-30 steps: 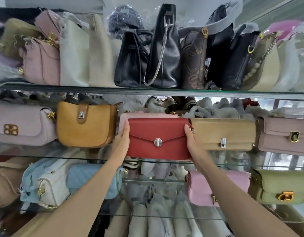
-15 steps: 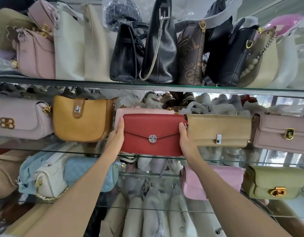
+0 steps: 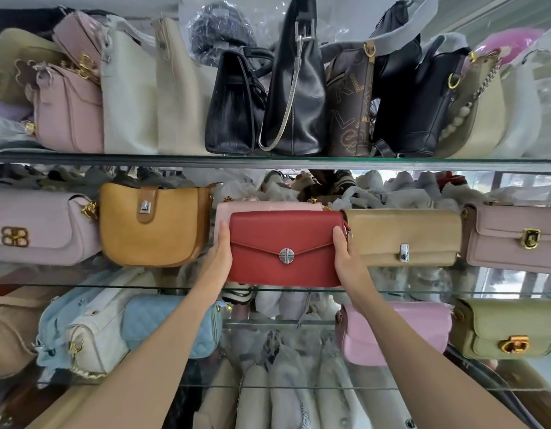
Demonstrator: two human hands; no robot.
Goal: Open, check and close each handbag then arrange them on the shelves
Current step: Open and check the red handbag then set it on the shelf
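Here the red handbag (image 3: pixel 285 247) sits on the middle glass shelf (image 3: pixel 423 291), its flap closed under a round silver clasp (image 3: pixel 286 254). The left hand (image 3: pixel 220 258) holds the bag's left end and the right hand (image 3: pixel 345 261) holds its right end, each thumb lying up along the front edge while the other fingers go out of sight behind the bag. The bag stands upright and facing forward, in front of a pale pink bag (image 3: pixel 237 209) whose top shows just behind it. A mustard saddle bag (image 3: pixel 153 226) stands near on the left, and a tan flap bag (image 3: pixel 404 236) touches or nearly touches it on the right. Farther right is a mauve bag with a gold clasp (image 3: pixel 516 236). The shelf above carries upright black bags (image 3: pixel 296 94) and cream ones (image 3: pixel 128 97); the shelf below holds a light blue quilted bag (image 3: pixel 172 326), a pink bag (image 3: pixel 401 332) and an olive bag (image 3: pixel 503 328).
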